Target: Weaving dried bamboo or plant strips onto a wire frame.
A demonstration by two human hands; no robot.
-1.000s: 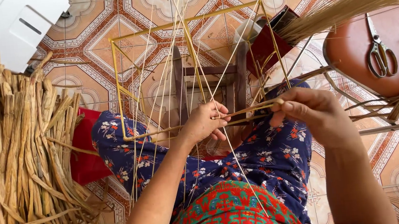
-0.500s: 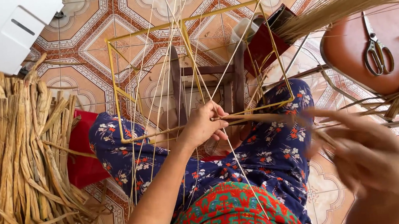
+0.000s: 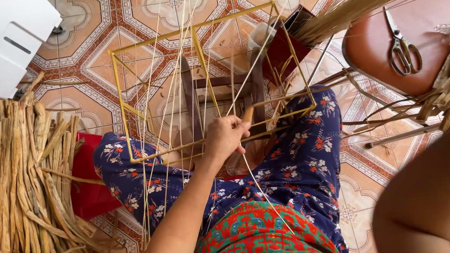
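1. Left hand (image 3: 226, 137): clenching on the near bottom rail of the frame (image 3: 199, 85) and pinching a pale strand (image 3: 264, 186) against it. It is sitting in the same spot as half a second ago; the frame is holding steady between the knees.
2. Right hand: no longer working at the frame. A second ago it was pinching strands at the near rail beside the left hand; now only the right forearm (image 3: 434, 189) is showing, blurred, swinging out toward the lower right. The hand itself is out of view, so its grip cannot be told.
3. Meaning: the weaving is pausing on one hand; the left is anchoring the work alone.
4. Frame: yellow wire box, standing upright over a wooden stool (image 3: 222, 96), strands running up through it.
5. Strand: trailing from the left fist down across the lap (image 3: 295, 174).
6. Nearby: reed bundle (image 3: 16, 185) lying at left; scissors (image 3: 402, 49) resting on a brown seat (image 3: 390, 66) at right; red cushion (image 3: 84, 181) under the thigh.
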